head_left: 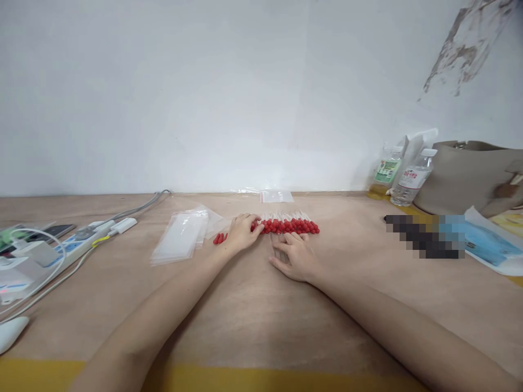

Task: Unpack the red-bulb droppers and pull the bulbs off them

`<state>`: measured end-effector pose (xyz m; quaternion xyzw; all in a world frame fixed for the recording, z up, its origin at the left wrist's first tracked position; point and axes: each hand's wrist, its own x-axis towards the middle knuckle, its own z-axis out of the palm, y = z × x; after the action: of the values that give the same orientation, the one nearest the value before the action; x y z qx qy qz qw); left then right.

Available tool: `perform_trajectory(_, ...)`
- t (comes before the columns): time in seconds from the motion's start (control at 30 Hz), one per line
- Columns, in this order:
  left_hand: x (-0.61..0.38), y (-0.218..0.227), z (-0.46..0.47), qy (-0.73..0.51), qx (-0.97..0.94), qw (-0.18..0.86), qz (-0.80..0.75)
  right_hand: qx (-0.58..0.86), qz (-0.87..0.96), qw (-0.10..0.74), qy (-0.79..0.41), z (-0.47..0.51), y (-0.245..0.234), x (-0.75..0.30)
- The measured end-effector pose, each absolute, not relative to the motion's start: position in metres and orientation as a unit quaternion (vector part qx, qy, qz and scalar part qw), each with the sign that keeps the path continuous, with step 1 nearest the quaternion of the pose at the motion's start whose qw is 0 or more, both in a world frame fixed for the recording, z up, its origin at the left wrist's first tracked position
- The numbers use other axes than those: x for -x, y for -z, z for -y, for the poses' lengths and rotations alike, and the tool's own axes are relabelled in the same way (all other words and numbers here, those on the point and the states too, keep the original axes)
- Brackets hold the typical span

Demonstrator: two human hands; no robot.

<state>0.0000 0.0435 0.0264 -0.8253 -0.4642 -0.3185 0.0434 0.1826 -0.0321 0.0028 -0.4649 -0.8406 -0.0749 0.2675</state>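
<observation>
A row of white sticks with red tips lies on the wooden table, red ends toward me. My left hand is at the row's left end, its thumb and fingers closed around some of the red tips. A few more red-tipped sticks show to the left of that hand, partly hidden by it. Just in front of the row, my right hand rests low with bent fingers on a small clear plastic bag, which is hard to see against the wood. A stack of clear bags lies to the left.
Another clear bag lies by the wall. On the left are a power strip with chargers and cables, and a white mouse. On the right stand two bottles and a beige handbag, near a blue-and-white packet.
</observation>
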Motion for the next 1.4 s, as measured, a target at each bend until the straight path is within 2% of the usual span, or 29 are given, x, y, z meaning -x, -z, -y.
perform_trajectory(0.2,-0.006,-0.020,-0.049,0.354,0.807,-0.023,0.472,0.485,0.814,0.314,0.056,0.028,0.002,-0.185)
perform_trajectory(0.37,-0.009,-0.015,-0.042,0.476,0.692,-0.083,0.537,0.506,0.779,0.369,0.027,0.027,0.003,-0.190)
perform_trajectory(0.47,0.002,-0.009,-0.026,0.527,0.680,-0.116,0.497,0.515,0.753,0.409,0.019,0.028,0.004,-0.192)
perform_trajectory(0.63,0.034,0.001,0.013,0.465,0.783,-0.151,0.383,0.471,0.742,0.473,0.059,0.035,0.008,-0.199)
perform_trajectory(0.77,0.044,0.000,0.034,0.401,0.839,-0.139,0.341,0.410,0.792,0.438,0.109,0.046,0.006,-0.205)
perform_trajectory(0.97,0.038,-0.001,0.039,0.386,0.867,-0.084,0.305,0.346,0.855,0.365,0.129,0.050,0.004,-0.204)
perform_trajectory(1.17,0.035,0.002,0.039,0.382,0.871,-0.051,0.303,0.307,0.877,0.354,0.107,0.045,0.008,-0.201)
perform_trajectory(1.4,0.016,-0.004,0.042,0.364,0.885,-0.027,0.288,0.269,0.877,0.388,0.093,0.042,0.014,-0.199)
